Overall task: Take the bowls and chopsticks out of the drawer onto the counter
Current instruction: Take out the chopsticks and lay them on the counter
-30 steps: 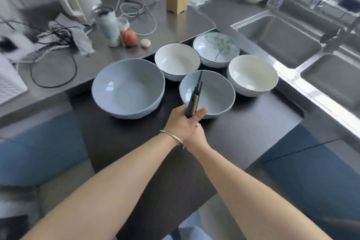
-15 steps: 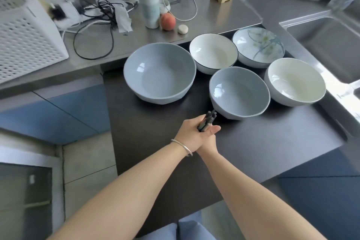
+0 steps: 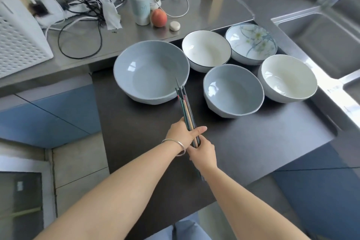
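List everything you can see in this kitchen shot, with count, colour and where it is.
large bowl: 1, blue-grey, drawer left
small blue bowl: 1, blue-grey, drawer middle
white bowls: 2, one black-rimmed at back, one at right
floral bowl: 1, white-blue, drawer back right
chopsticks: bundle, mixed colours, held over drawer
tumbler: 1, pale, counter
peach: 1, red-orange, beside tumbler
basket: 1, white, counter left
sink: steel, right
left hand: grips chopsticks
right hand: holds their near ends
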